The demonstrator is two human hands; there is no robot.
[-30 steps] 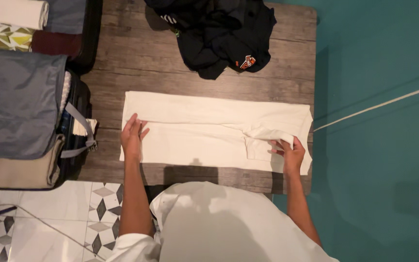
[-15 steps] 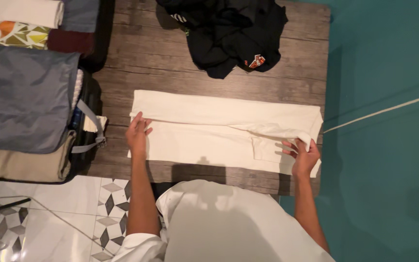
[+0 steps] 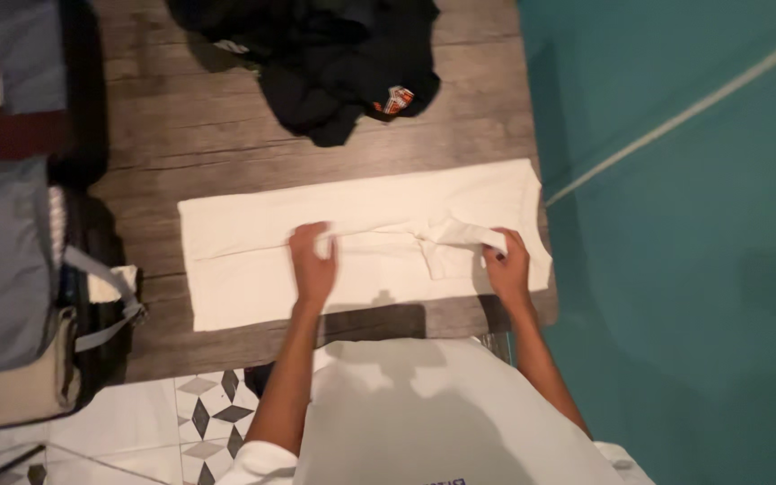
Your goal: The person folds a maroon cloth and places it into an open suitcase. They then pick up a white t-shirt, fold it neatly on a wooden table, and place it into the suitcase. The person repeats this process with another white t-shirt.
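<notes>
Where the cream garment is laid out, a long flat rectangle of soft woven cloth is formed across the surface, with a lengthwise fold running through the middle and a bunched, crumpled bit near its right end. Pretty smooth otherwise, just faint creases. A rumpled black garment with a small orange and white patch is piled at the far edge, well apart from the cream one.

The left hand is pressed flat on the cloth near its centre, fingers curled slightly over the fold line, nothing gripped. The right hand is closed in a pinch on the crumpled fold at the right end, with the forearm angled in from below.

The surface is made of grey, weathered-looking wood planks with visible grain. An open suitcase packed with grey, beige and white folded fabric is seen on the left, a grey strap hanging off it. Teal floor is seen to the right, and white tiles with a grey diamond pattern below.
</notes>
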